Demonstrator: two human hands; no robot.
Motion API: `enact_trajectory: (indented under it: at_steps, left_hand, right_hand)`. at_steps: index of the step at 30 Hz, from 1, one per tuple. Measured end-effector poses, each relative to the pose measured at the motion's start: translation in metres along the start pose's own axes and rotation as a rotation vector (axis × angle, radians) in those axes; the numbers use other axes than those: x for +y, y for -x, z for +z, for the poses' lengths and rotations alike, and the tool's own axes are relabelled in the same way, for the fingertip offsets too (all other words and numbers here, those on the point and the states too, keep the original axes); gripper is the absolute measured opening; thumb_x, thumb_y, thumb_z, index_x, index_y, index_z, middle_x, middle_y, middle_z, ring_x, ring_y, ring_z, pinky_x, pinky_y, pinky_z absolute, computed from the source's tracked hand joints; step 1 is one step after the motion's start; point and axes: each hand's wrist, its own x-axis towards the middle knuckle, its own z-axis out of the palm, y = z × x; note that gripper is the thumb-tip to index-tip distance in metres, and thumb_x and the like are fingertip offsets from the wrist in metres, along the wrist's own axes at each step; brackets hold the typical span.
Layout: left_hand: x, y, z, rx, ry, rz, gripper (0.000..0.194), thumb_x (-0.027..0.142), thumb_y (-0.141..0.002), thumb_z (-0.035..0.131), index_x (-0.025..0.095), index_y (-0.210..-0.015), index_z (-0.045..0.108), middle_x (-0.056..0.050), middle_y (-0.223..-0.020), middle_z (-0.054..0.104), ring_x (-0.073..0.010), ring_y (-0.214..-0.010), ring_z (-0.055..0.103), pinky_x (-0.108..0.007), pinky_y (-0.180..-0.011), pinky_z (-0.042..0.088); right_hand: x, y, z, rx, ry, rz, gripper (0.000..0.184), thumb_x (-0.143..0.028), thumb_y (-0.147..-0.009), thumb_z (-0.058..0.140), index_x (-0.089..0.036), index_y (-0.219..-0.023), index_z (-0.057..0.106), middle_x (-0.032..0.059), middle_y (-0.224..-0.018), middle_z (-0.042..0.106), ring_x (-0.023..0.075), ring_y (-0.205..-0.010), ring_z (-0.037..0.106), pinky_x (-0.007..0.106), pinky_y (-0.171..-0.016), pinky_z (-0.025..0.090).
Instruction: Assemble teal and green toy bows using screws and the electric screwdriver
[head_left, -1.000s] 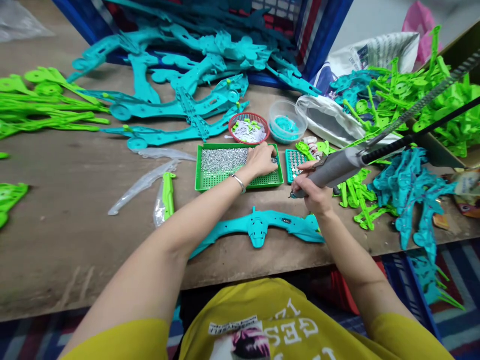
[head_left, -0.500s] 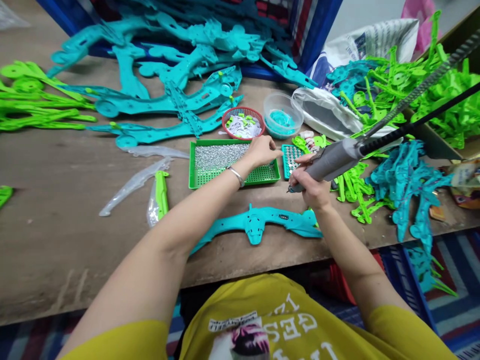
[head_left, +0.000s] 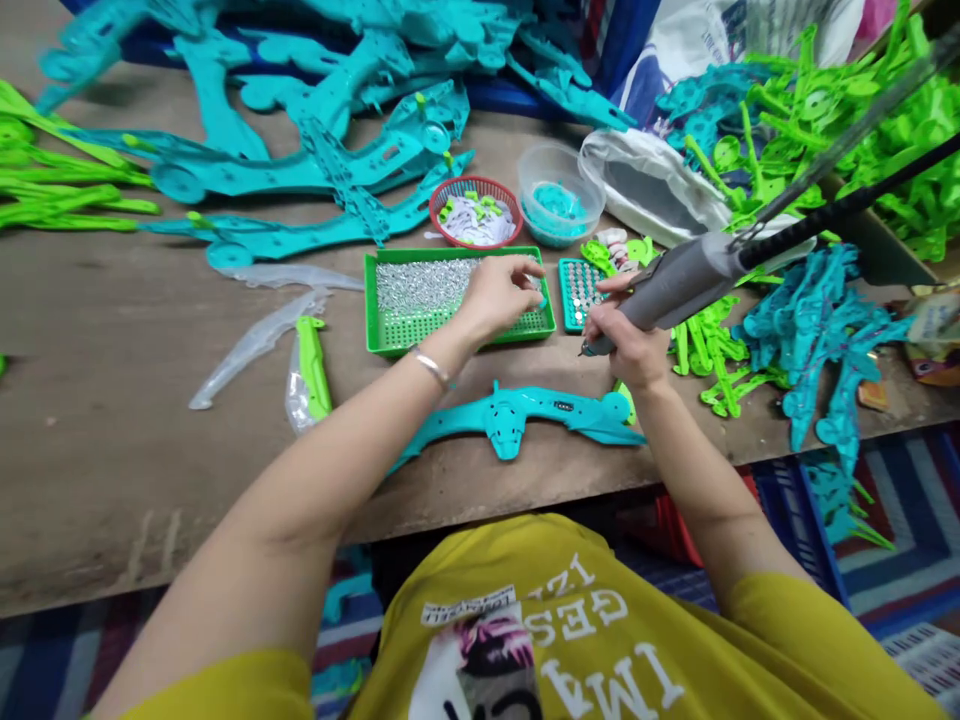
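My left hand (head_left: 499,295) is above the right part of a green tray (head_left: 370,335) that holds a heap of small silvery screws (head_left: 420,285). Thumb and fingers are pinched together, and a small teal piece (head_left: 539,300) shows at their tips. In my right hand (head_left: 634,340) is a grey electric screwdriver (head_left: 675,285), its bit pointing down and left. Below both hands a teal toy body part (head_left: 506,425) with a raised centre lies on the table, apart from them. My left forearm covers its left end.
A small blue tray (head_left: 564,296) of round metal pieces stands between the hands. Behind are a red basket (head_left: 474,185) and a clear tub (head_left: 561,165) of teal pieces. Teal and green parts pile up at the back and right. The screwdriver's cable (head_left: 847,195) runs up right.
My left hand has drawn back left from beside the blue tray to over the green tray. The right hand still holds the screwdriver. The whole view has shifted slightly.
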Motion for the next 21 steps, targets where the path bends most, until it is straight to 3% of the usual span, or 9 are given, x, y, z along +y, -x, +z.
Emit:
enact_trajectory:
  at_steps: [3, 5, 8, 12, 21]
  left_hand:
    - [-0.001, 0.057, 0.001, -0.12, 0.012, 0.116, 0.013, 0.017, -0.076, 0.08, 0.018, -0.089, 0.079, -0.002, -0.084, 0.076, -0.0152, -0.076, 0.066, -0.03, -0.078, 0.053]
    - [-0.004, 0.092, 0.008, -0.14, -0.014, 0.162, 0.005, 0.021, -0.078, 0.08, 0.018, -0.082, 0.078, -0.002, -0.079, 0.075, -0.0155, -0.073, 0.066, -0.029, -0.072, 0.052]
    - [-0.012, 0.123, 0.02, -0.162, -0.014, 0.261, 0.004, 0.022, -0.085, 0.077, 0.019, -0.082, 0.077, -0.003, -0.082, 0.076, -0.0161, -0.077, 0.069, -0.028, -0.072, 0.052]
    - [-0.023, 0.129, 0.03, -0.165, -0.05, 0.359, 0.005, 0.022, -0.09, 0.073, 0.019, -0.086, 0.076, -0.003, -0.086, 0.078, -0.0162, -0.078, 0.072, -0.028, -0.074, 0.053]
    - [-0.032, 0.123, 0.031, -0.239, -0.245, 0.529, 0.015, 0.026, -0.097, 0.064, 0.018, -0.091, 0.074, -0.005, -0.09, 0.077, -0.0188, -0.085, 0.067, -0.033, -0.082, 0.051]
  right_hand:
    - [0.001, -0.001, -0.005, 0.0, 0.019, -0.023, 0.027, -0.044, -0.079, 0.077, -0.024, -0.077, 0.06, -0.007, -0.055, 0.059, 0.0114, -0.05, 0.057, 0.029, -0.059, 0.053]
    - [0.002, -0.001, -0.006, 0.008, 0.019, -0.039, 0.029, -0.045, -0.079, 0.077, -0.024, -0.072, 0.058, -0.0071, -0.054, 0.058, 0.0108, -0.05, 0.056, 0.029, -0.059, 0.052]
    - [0.003, 0.0, -0.004, 0.01, 0.01, -0.036, 0.03, -0.046, -0.079, 0.077, -0.024, -0.073, 0.058, -0.0074, -0.053, 0.056, 0.0103, -0.049, 0.055, 0.028, -0.056, 0.05]
    - [0.004, 0.002, -0.002, -0.004, 0.022, -0.057, 0.032, -0.05, -0.079, 0.077, -0.024, -0.081, 0.06, -0.0076, -0.055, 0.057, 0.0107, -0.052, 0.056, 0.028, -0.058, 0.05]
    - [-0.001, 0.003, 0.001, 0.01, 0.036, -0.025, 0.04, -0.059, -0.075, 0.078, -0.024, -0.074, 0.058, -0.0071, -0.054, 0.055, 0.0105, -0.05, 0.055, 0.029, -0.058, 0.05]
